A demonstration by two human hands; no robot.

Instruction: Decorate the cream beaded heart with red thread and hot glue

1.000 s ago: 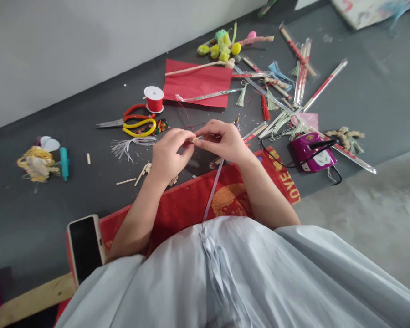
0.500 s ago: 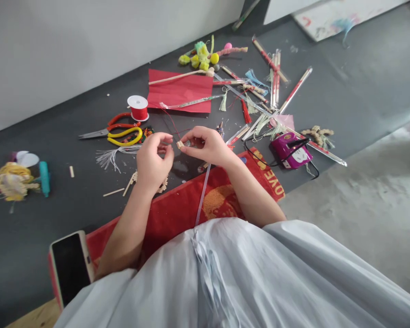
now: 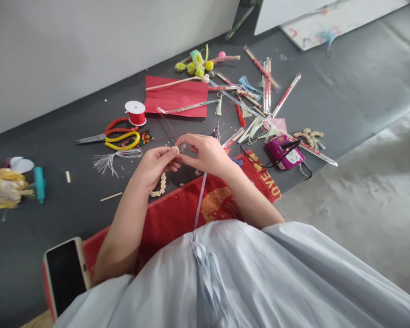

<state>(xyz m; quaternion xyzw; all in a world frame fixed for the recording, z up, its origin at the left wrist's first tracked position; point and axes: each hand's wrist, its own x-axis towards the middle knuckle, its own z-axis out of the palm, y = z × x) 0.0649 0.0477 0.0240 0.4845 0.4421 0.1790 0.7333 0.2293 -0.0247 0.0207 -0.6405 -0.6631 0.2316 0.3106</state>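
Observation:
My left hand (image 3: 155,165) and my right hand (image 3: 205,152) meet over the dark floor mat, fingers pinched together on a small pale woven piece (image 3: 176,149). A thin red thread (image 3: 167,125) runs from it toward the red thread spool (image 3: 135,112). A short pale braided strip (image 3: 160,186) lies just under my left wrist. A clear strip (image 3: 198,200) hangs from my right hand down toward my grey garment. Both forearms rest above a red cloth (image 3: 177,218).
Red and yellow scissors (image 3: 114,135) lie left of my hands, a white tassel (image 3: 109,159) below them. Red paper (image 3: 177,95), wrapped sticks (image 3: 276,95) and tassels lie beyond. A purple device (image 3: 285,154) sits right, a phone (image 3: 64,273) near left, yarn (image 3: 5,187) far left.
My hands were pinched together, came apart half a second ago, and are now joined again on the small woven piece. The view has shifted, so everything sits further left.

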